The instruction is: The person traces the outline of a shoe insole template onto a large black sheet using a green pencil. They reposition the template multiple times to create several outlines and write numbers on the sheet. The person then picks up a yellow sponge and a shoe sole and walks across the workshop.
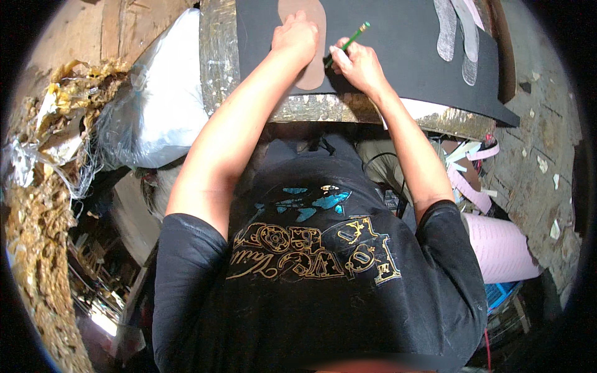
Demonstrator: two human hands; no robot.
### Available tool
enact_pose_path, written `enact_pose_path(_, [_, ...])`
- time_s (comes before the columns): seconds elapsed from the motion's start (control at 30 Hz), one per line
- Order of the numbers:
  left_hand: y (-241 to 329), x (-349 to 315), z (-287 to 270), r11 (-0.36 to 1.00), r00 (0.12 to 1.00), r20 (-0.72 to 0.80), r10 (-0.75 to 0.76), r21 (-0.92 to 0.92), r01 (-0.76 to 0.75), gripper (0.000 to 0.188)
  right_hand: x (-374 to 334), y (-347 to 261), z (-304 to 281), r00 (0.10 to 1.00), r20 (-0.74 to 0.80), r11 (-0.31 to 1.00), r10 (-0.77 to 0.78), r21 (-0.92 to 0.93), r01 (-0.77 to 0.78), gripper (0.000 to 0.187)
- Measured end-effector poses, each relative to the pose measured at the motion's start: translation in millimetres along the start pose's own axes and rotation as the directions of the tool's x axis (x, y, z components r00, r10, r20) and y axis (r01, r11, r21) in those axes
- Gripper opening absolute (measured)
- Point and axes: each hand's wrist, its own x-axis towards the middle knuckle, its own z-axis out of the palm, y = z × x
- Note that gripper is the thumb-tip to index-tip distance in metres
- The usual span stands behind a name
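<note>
A tan, insole-shaped template point(311, 78) with rounded ends lies on a black sheet point(398, 37) spread over the work surface. My left hand point(296, 38) presses down on the template's upper part, its fingers partly bent and resting on it. In my right hand point(357, 64) is a green pencil point(355, 37), its rear end tilted up and to the right. The point is by the template's right edge, low on the sheet, and is partly hidden by shadow and fingers.
Several grey, strip-like pieces point(445, 31) lie on the sheet at the upper right. Worn wood edges the work table point(219, 68). At the left stand a white plastic-wrapped bundle point(168, 93) and rough yellowish material point(37, 230). A pink roll point(497, 247) and paper scraps point(469, 186) are at the right.
</note>
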Motion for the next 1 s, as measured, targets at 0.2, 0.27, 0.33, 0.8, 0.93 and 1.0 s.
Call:
enact_pose_path(0.2, [17.1,-18.9,-4.3,0.978,0.979,-0.023,-0.201,-0.055,0.200,0.059,74.2,21.8,-12.7,0.966,-0.101,0.969,-0.240,-0.085,0.232,0.037])
enact_pose_path(0.27, [34.8,-31.3,1.9,0.894,0.897,-0.058,-0.437,-0.137,0.427,0.072,86.4,30.3,-22.1,0.991,-0.057,0.989,-0.122,0.080,0.126,0.036])
enact_pose_path(0.33, [45.9,-39.4,7.9,0.789,0.805,-0.080,-0.587,-0.277,0.548,0.084,87.3,37.5,-32.6,0.997,0.014,0.964,-0.072,0.256,0.066,0.035])
enact_pose_path(0.8, [107.5,-94.7,19.4,0.353,0.958,0.285,0.003,-0.897,0.266,0.049,51.3,59.2,-149.1,0.872,0.488,0.932,0.035,0.299,-0.204,0.046])
enact_pose_path(0.93, [112.7,-74.7,8.9,0.403,0.987,0.163,0.004,-0.903,0.148,0.046,65.3,38.1,-172.9,0.995,-0.017,0.987,-0.095,-0.133,0.092,0.052])
enact_pose_path(1.0, [110.6,-68.1,5.1,0.319,0.983,0.180,-0.021,-0.931,0.178,0.048,71.0,23.1,-193.7,0.967,0.238,0.994,0.091,-0.076,-0.075,0.054])
